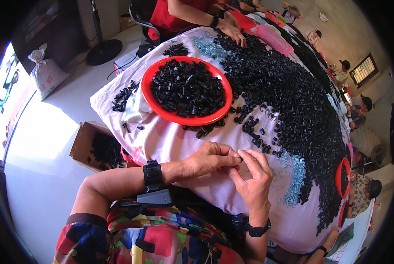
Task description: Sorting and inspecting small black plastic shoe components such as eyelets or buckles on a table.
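Close in front of me, over the near edge of the cloth, my left hand [212, 159] and my right hand [253, 173] meet at the fingertips. Between them they pinch a small black part [240, 159], mostly covered by the fingers. Beyond my left hand stands a red round tray [149, 103] heaped with small black plastic parts [186, 86]. A wide pile of similar black parts [289, 97] spreads over the cloth to the right. Right of my right hand lies a heap of small pale-blue clear pieces [295, 180].
A pinkish-white cloth [170, 141] covers the table. Across it a co-worker's hands [232, 31] reach into the black pile. At the left stand a cardboard box [85, 147] of black parts, a tied white sack [47, 75] and a round black stand base [103, 53]. More people sit along the right.
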The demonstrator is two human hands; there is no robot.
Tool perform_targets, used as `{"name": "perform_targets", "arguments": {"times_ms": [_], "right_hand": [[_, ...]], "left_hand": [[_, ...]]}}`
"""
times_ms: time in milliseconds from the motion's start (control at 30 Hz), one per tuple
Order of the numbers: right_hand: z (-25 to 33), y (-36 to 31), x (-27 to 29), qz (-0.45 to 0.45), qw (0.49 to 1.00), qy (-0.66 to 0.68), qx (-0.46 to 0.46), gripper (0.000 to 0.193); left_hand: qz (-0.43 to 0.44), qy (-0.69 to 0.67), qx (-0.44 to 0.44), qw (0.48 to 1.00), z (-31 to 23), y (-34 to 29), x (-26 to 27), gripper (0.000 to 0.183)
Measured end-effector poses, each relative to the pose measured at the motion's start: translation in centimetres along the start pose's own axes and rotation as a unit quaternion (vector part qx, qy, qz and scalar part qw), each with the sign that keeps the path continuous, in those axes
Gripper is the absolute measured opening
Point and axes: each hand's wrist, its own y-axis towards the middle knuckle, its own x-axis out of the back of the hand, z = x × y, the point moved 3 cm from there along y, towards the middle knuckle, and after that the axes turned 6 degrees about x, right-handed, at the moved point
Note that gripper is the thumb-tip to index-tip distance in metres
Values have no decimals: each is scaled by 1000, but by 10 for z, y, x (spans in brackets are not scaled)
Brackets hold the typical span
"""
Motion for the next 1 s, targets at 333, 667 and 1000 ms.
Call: {"name": "perform_targets", "arguments": {"times_ms": [333,667,1000], "right_hand": [[-2,-1,-7,5,1000,14,-15,50],[-4,0,-2,21,1000,22,4,50],[-1,2,-3,-10,999,20,29,49]], "left_hand": [[18,-6,-42,999,2,4,-4,23],[48,1,19,999,6,-2,-3,31],[50,22,17,998,2,-1,-2,35]]}}
